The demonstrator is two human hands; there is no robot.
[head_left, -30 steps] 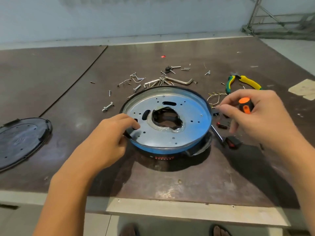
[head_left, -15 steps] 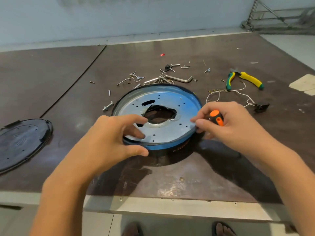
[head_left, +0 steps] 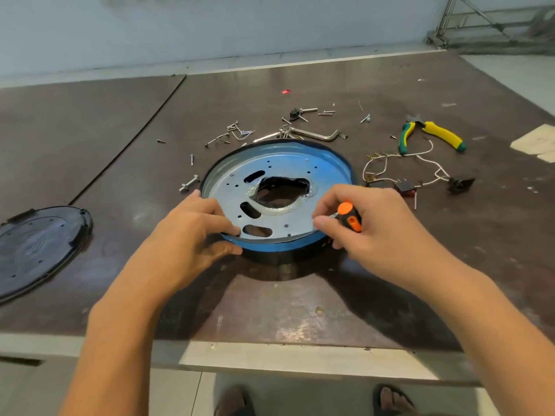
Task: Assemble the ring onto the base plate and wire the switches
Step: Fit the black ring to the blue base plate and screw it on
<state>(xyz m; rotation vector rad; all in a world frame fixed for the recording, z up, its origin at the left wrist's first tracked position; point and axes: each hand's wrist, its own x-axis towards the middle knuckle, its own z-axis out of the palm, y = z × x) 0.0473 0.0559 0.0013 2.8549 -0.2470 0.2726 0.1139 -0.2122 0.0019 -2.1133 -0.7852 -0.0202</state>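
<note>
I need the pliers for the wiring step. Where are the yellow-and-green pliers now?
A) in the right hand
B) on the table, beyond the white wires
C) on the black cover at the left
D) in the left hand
B: the pliers lie on the table past the white wires; the right hand holds the screwdriver and the left hand grips the metal plate.

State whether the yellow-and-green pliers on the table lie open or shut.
Open: the pliers lie with their two handles splayed apart in a V, joined only at the pivot.
</note>
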